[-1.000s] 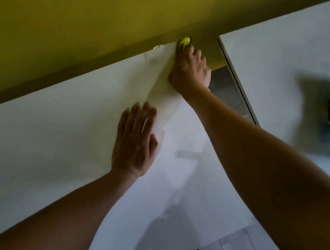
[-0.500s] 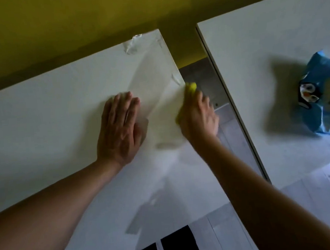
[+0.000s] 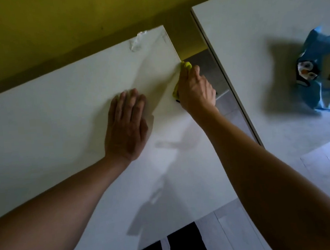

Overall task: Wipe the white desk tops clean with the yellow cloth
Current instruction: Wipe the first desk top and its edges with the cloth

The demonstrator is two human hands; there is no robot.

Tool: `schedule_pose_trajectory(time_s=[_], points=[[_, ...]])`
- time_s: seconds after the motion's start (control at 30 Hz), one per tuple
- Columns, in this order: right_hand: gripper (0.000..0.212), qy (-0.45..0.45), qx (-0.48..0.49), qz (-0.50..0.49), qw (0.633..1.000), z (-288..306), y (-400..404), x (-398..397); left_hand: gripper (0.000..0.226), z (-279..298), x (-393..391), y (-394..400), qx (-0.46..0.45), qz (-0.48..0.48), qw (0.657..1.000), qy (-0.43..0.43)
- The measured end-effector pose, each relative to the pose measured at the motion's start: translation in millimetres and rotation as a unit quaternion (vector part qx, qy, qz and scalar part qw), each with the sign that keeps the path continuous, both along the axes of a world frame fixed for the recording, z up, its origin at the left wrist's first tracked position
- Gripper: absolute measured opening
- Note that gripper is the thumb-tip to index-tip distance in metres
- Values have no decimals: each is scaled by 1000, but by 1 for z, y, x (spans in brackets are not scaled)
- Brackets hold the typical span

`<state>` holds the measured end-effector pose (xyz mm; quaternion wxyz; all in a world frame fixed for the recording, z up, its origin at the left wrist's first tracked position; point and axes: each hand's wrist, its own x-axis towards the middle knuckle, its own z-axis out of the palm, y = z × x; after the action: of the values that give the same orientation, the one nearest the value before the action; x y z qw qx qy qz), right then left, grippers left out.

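Observation:
Two white desk tops stand side by side with a narrow gap between them. On the left desk top (image 3: 50, 123) my left hand (image 3: 127, 124) lies flat, fingers straight, palm down. My right hand (image 3: 196, 90) grips the yellow cloth (image 3: 186, 65) at that desk's right edge, near the far corner. Most of the cloth is hidden under my fingers; only a tip above the knuckles and a strip by the palm show. The right desk top (image 3: 254, 57) lies past the gap.
A crumpled blue bag (image 3: 323, 75) with a penguin picture lies on the right desk top. Peeling clear tape (image 3: 138, 41) sticks to the left desk's far edge. A yellow wall (image 3: 71, 23) runs behind both desks. Grey floor (image 3: 225, 99) shows in the gap.
My right hand drew the cloth from the far corner back along the desk's right edge, then stayed near there. My left hand stays flat on the top. The view shifted, revealing the blue bag.

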<state>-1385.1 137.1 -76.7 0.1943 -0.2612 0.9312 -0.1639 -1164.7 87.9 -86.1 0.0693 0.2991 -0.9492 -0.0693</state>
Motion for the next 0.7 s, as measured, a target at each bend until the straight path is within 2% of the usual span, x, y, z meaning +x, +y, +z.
schedule_pose_trajectory(time_s=[0.2,0.3,0.4,0.47,0.57,0.6,0.7], points=[[50,-3,35,32,999,8,9,6,58,-1,-1,-5,-3,2,1000,23],[35,-11,15,-2,1000,6,77,29,59,1,-2,-4,0,3,999,33],[29,4,54,-37,998,11,174,63,61,1,-1,-3,-3,1,1000,25],[34,7,81,-68,994,13,208,78,61,1,0,-2,-9,4,1000,22],[25,30,112,-55,992,7,191,75,61,-1,0,-2,-9,7,1000,22],[29,45,108,-38,992,5,171,70,61,-2,0,-2,-9,8,1000,21],[39,50,41,-37,997,5,101,50,62,-3,0,-1,-1,13,1000,21]])
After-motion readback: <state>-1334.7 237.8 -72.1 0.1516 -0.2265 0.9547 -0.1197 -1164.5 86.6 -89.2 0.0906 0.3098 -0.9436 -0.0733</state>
